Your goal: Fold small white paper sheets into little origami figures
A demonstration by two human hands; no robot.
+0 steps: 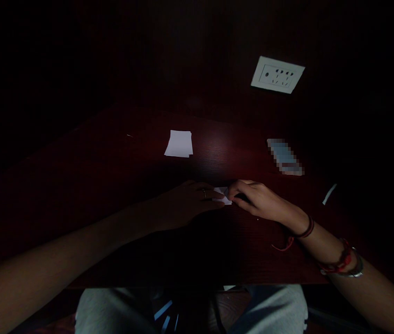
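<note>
A small piece of white paper [222, 189] lies on the dark red table, partly hidden by the fingers of both hands. My left hand [195, 199] rests over its left side with the fingers stretched out, a ring on one of them. At the paper's right edge, my right hand [255, 199] has thumb and forefinger pinched on it. Shadow makes any folds in the paper hard to make out. Beyond my hands lies a stack of white paper sheets [179, 144], its edges slightly uneven.
A pixelated, phone-like object [285, 157] lies right of the stack. Farther right is a narrow white strip [329, 194]. A socket panel [278, 75] is on the back wall. Several pale strips [163, 310] show below the table's front edge, between my knees.
</note>
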